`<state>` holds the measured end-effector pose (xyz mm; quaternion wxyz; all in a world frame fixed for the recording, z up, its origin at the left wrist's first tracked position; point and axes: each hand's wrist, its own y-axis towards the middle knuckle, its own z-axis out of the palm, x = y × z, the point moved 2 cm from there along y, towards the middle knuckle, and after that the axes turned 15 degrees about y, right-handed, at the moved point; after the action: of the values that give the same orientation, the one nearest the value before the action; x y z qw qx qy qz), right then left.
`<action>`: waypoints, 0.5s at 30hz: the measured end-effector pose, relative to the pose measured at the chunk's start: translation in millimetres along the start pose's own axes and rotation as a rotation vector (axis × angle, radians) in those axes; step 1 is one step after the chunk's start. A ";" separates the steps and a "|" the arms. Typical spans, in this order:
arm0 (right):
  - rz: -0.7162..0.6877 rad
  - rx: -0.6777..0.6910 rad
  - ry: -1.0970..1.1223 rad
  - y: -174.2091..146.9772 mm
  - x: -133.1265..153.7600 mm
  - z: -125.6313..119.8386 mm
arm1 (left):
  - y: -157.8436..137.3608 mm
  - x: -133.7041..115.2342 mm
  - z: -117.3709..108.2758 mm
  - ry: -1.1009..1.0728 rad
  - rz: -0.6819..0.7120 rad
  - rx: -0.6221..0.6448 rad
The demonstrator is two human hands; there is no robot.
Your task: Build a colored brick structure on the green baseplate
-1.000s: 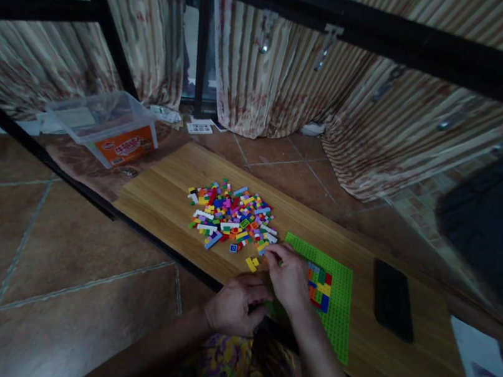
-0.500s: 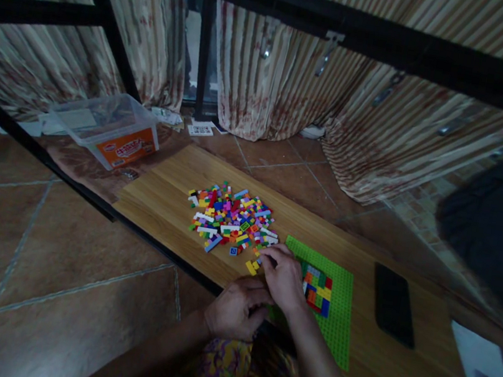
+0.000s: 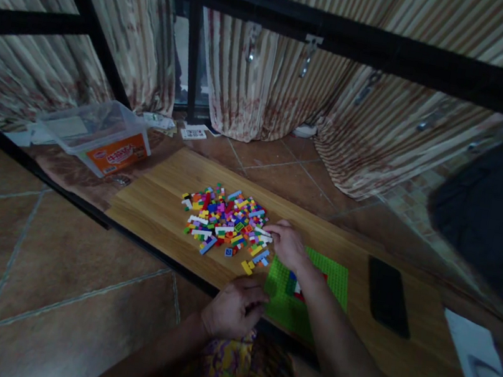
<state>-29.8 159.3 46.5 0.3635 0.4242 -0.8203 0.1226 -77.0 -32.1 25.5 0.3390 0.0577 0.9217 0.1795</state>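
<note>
A loose pile of small colourful building bricks (image 3: 228, 216) is spread over the wooden table (image 3: 150, 198). Stretched out to the pile's right edge, my right hand (image 3: 288, 244) has its index finger at some white bricks; its thumb is largely hidden. Under my right forearm lies a green baseplate (image 3: 333, 273), with a multicoloured patch of bricks (image 3: 297, 290) mostly covered by the arm. My left hand (image 3: 236, 309) rests curled by the table's front edge, beside the baseplate's left corner. Whether anything is inside its fingers is hidden. Near it lie yellow bricks (image 3: 247, 267) and blue bricks (image 3: 261, 257).
A black phone-like slab (image 3: 389, 296) lies on the table right of the baseplate. Beyond the table's left end stands a clear plastic box (image 3: 99, 134) with an orange label. Black metal bars (image 3: 278, 13) cross in front of striped curtains (image 3: 291, 81). White sheets (image 3: 473, 348) are at the right.
My right hand has moved up and away from my left hand, to the white bricks at the pile's edge. Its forearm now covers more of the brick patch. Blue bricks beside the yellow ones are uncovered.
</note>
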 end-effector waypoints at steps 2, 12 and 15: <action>-0.018 0.055 -0.023 3.4 -0.8 -3.3 | 0.1 0.5 0.4 0.004 0.000 0.005; 0.031 -0.026 -0.065 -5.6 -8.1 -21.9 | 0.2 0.0 -0.1 -0.006 -0.017 -0.003; 0.021 -0.217 0.092 -19.7 -8.7 -42.3 | -0.1 -0.5 -0.4 -0.009 -0.020 -0.009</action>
<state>9.7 174.1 68.2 0.4433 0.3678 -0.8155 0.0564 -76.9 -32.4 26.1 0.3450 0.0477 0.9200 0.1799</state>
